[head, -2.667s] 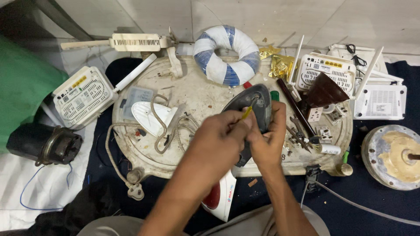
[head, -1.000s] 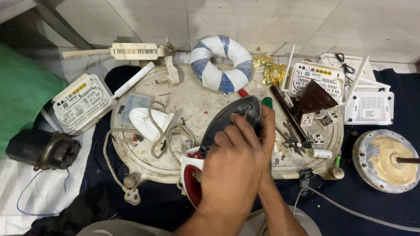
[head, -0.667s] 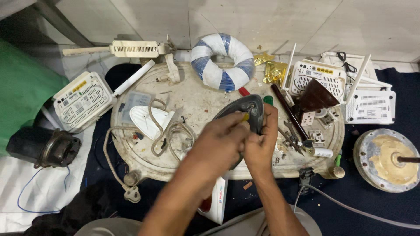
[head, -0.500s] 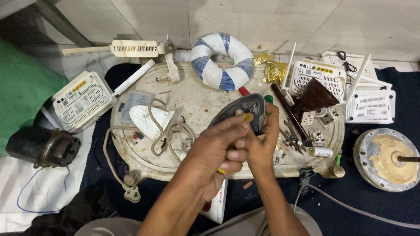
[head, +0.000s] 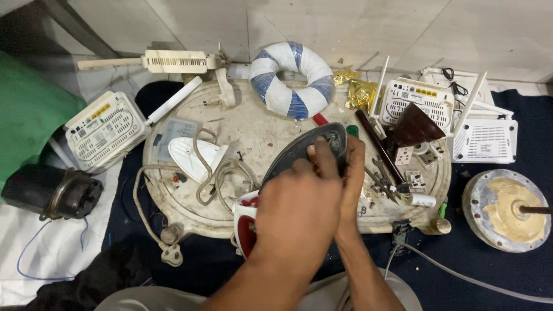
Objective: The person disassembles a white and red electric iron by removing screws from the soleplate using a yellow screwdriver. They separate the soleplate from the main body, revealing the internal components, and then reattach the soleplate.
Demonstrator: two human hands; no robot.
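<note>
Iron (head: 299, 155), one unit, soleplate up on the round white board (head: 253, 129), long axis diagonal with tip pointing upper right; left hand (head: 299, 213) curled over its middle, right hand (head: 351, 178) clasping the tip edge; three white routers (head: 103, 131) around.

Both forearms entered the head view from six o'clock and were bare, with no sleeves visible up to the frame edge. The left hand (head: 299, 201) carried no glove, ring, watch or band. The right hand (head: 351, 173), largely hidden behind the left, likewise showed no covering. Light grey cloth, apparently trousers over the knees, was visible beneath the arms at six o'clock.
</note>
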